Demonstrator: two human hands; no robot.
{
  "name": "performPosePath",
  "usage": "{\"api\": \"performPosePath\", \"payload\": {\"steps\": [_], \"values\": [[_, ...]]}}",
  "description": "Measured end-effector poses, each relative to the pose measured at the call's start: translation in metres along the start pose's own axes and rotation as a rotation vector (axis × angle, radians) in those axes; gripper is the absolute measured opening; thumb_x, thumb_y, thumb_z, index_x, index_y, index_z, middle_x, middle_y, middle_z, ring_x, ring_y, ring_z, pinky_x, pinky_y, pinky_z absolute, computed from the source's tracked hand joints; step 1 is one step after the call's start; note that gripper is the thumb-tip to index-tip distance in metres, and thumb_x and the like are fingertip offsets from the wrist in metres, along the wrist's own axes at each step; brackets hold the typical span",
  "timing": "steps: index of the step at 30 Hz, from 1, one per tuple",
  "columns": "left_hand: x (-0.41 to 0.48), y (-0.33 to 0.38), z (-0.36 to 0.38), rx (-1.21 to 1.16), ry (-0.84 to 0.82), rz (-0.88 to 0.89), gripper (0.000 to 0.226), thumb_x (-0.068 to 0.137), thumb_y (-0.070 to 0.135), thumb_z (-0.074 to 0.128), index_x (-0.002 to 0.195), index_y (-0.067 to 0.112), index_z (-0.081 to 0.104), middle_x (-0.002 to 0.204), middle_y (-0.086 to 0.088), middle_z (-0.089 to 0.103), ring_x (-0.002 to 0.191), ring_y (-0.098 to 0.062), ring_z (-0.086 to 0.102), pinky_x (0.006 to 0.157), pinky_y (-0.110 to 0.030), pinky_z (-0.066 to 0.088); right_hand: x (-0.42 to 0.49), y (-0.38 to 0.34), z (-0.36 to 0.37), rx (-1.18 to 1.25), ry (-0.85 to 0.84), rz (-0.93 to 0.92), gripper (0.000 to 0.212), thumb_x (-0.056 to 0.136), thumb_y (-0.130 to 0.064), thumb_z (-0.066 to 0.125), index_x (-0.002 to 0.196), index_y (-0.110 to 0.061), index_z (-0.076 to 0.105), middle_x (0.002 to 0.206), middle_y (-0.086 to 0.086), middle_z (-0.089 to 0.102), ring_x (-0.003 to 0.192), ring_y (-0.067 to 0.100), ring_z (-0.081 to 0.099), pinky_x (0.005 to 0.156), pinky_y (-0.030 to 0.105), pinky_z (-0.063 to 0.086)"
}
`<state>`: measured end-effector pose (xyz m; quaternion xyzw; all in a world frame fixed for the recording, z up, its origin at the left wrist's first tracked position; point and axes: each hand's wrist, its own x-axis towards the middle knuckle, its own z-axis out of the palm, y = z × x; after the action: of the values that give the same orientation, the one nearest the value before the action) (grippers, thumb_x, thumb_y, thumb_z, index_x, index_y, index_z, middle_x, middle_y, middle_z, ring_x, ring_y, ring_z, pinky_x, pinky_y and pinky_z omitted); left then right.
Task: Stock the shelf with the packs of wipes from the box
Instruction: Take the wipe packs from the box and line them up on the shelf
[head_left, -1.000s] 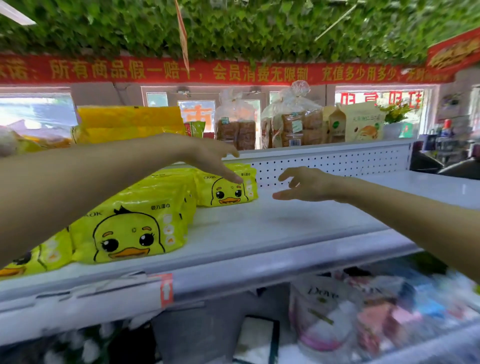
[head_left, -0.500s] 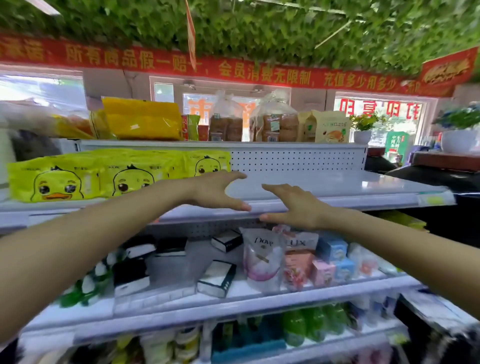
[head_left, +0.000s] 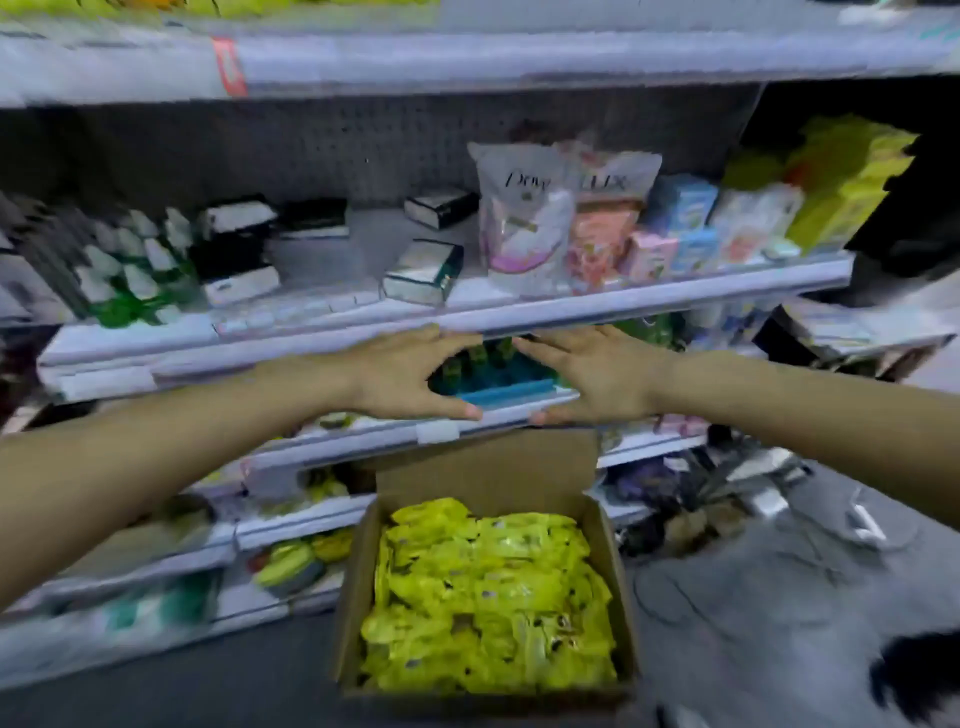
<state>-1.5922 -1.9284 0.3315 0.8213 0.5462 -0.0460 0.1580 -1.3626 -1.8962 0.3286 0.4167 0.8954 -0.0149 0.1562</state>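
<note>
Our left hand (head_left: 410, 376) and right hand (head_left: 597, 382) hold nothing. The fingers are straight and spread, thumbs out, and the fingertips nearly meet. Half a second ago these hands hovered at the lip of the top shelf (head_left: 519, 57), beside the row of duck-printed packs. Now our view has swung down and the hands hang in the air above the cardboard box (head_left: 358, 597) on the floor. We judge that one placement is done and the reach for more is starting.

The box stands open right below the hands, its back flap (head_left: 488, 467) upright against the lower shelving. Yellow packs of wipes (head_left: 488, 592) fill it in loose layers, so most of the stocking seems to remain.

The top shelf is a blurred white band along the upper edge of the view. The middle shelf (head_left: 675, 288) carries pouches and small cartons, and its front edge shows just above the hands. Packs lifted from the box must likely clear these shelf lips. Grey floor (head_left: 753, 597) to the right of the box gives room to step.
</note>
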Motion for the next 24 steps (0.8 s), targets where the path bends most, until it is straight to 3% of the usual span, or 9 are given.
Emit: {"api": "performPosePath", "payload": {"steps": [5,11,13,18,22,24], "values": [[0.005,-0.021,0.065,-0.059,-0.132,-0.021,0.092,0.079,0.069,0.048,0.154,0.027,0.015,0.157,-0.004,0.025,0.142,-0.021,0.028,0.109,-0.023,0.024,0.018,-0.022,0.076,0.145,-0.132,0.048,0.089,0.088,-0.066,0.042,0.154,-0.022,0.001,0.161,0.009,0.009,0.146,0.027,0.017,0.118,0.039,0.017],[0.017,-0.041,0.150,-0.229,-0.300,-0.073,0.090,0.078,0.067,0.045,0.154,0.027,0.018,0.158,-0.008,0.024,0.144,-0.023,0.025,0.114,-0.027,0.021,0.017,-0.043,0.173,0.448,-0.299,0.178,0.089,0.089,-0.061,0.047,0.154,-0.019,0.003,0.158,0.013,0.018,0.144,0.030,0.021,0.114,0.036,0.021],[0.024,-0.044,0.176,-0.270,-0.348,-0.105,0.097,0.069,0.073,0.041,0.153,0.030,0.018,0.158,-0.008,0.024,0.144,-0.024,0.025,0.116,-0.030,0.022,0.014,-0.044,0.206,0.552,-0.325,0.250,0.088,0.089,-0.059,0.049,0.154,-0.017,0.007,0.157,0.013,0.019,0.144,0.029,0.020,0.114,0.036,0.021],[0.040,-0.041,0.250,-0.391,-0.403,-0.175,0.100,0.064,0.076,0.040,0.151,0.031,0.024,0.156,-0.007,0.029,0.142,-0.025,0.029,0.115,-0.035,0.027,0.003,-0.040,0.296,0.891,-0.404,0.513,0.093,0.086,-0.057,0.055,0.154,-0.013,0.010,0.158,0.011,0.021,0.143,0.028,0.025,0.114,0.037,0.027],[0.051,-0.035,0.313,-0.462,-0.440,-0.226,0.101,0.063,0.078,0.039,0.152,0.035,0.018,0.158,-0.003,0.022,0.143,-0.024,0.026,0.114,-0.039,0.026,-0.005,-0.039,0.370,1.230,-0.354,0.824,0.090,0.082,-0.056,0.063,0.151,-0.014,0.023,0.153,0.007,0.034,0.138,0.027,0.035,0.111,0.036,0.032],[0.054,-0.032,0.347,-0.473,-0.433,-0.239,0.100,0.065,0.079,0.039,0.153,0.036,0.017,0.158,-0.001,0.021,0.142,-0.025,0.029,0.110,-0.041,0.032,-0.009,-0.044,0.405,1.422,-0.301,1.001,0.105,0.066,-0.069,0.072,0.147,-0.014,0.034,0.149,0.006,0.040,0.135,0.026,0.041,0.111,0.042,0.035]]}}
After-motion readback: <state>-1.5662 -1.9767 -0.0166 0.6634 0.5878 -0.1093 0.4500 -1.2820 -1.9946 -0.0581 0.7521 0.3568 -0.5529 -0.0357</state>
